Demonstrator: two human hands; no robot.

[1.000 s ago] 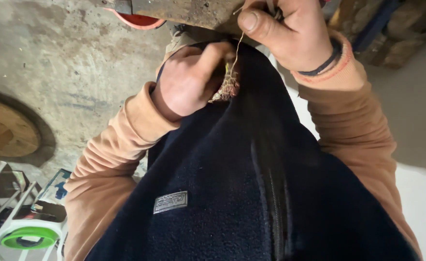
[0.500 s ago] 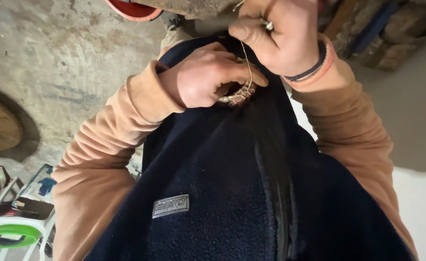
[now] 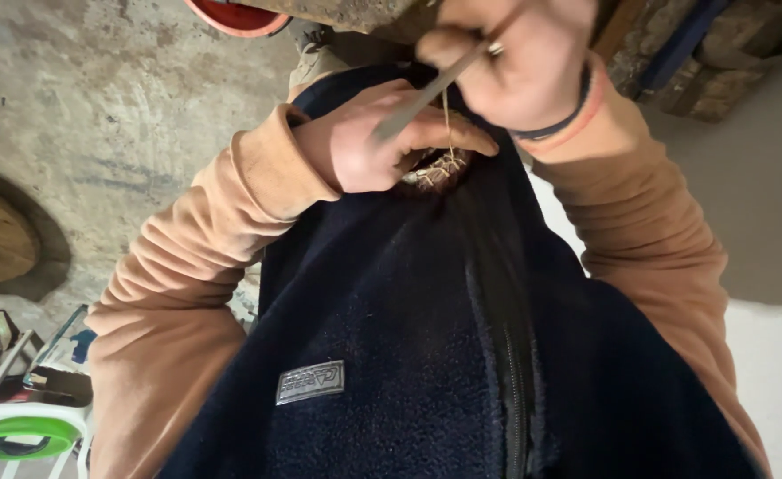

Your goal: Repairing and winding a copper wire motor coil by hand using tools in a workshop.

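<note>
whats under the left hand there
Under the left hand a small brown piece laced with tan cord peeks out against the dark fleece vest; the rest of it is covered by the fingers.

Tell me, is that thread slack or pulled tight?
Tight: the thread runs straight from the right hand down to the laced piece under the left hand.

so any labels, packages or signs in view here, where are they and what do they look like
Sewn patch label: on the chest of the dark navy fleece vest, lower centre-left; small grey rectangle, slightly tilted, darker border.
Flat printed item, perhaps a package: on the floor at far left, beside a white and green frame; blue and white, partly hidden.
No signs or screens.
</note>
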